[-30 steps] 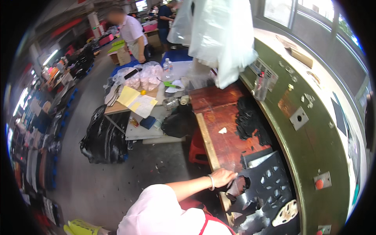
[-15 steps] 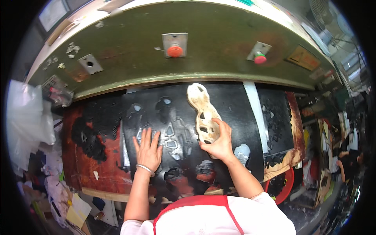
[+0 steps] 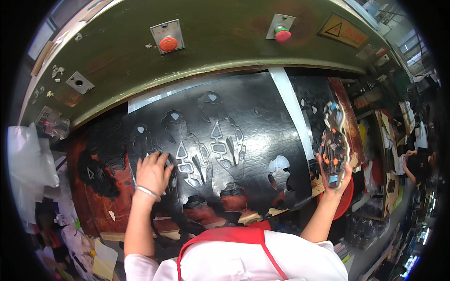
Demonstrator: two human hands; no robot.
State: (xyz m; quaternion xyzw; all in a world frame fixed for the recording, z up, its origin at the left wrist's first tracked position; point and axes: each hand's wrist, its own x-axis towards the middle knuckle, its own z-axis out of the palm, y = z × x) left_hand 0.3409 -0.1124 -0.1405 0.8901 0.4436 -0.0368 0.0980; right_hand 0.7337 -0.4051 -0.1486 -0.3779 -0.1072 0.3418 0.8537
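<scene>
My right hand grips the lower end of a shoe-sole-shaped cutting die, held up over the right end of the sheet. The die's dark face, with orange and blue pads and a pale rim, shows now. On the left, my left hand rests with fingers apart on a black rubber-like sheet, over one of the cut sole outlines. Several such outlines with small openings run across the sheet, and a cut-through hole lies right of them. What is under my left fingers is hidden.
A green machine beam with an orange button and a pink-red button spans the far side. Black scraps lie on the red-brown board at left. A red tub stands beyond the right edge. Another person is far right.
My right hand has lifted the die off the sheet, moved it right and turned its padded face into view. One more sole outline now shows there. The head view has shifted.
</scene>
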